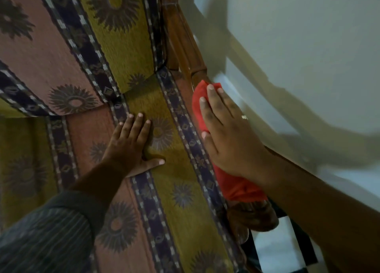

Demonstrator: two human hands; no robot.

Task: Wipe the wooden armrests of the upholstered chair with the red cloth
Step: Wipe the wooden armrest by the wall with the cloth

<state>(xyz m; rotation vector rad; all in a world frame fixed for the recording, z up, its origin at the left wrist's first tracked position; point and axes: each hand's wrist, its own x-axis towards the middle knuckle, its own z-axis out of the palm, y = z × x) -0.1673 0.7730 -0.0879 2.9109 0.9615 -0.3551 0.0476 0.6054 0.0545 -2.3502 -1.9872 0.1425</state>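
Observation:
The red cloth lies along the chair's right wooden armrest, and my right hand presses flat on top of it with the thumb hooked over the cloth's inner side. Most of the armrest under the cloth is hidden; its far part and its carved front end show. My left hand rests flat with spread fingers on the patterned seat cushion of the upholstered chair, holding nothing.
A pale wall runs close along the right side of the armrest. Black and white floor tiles show at the lower right. The chair's back cushion fills the upper left.

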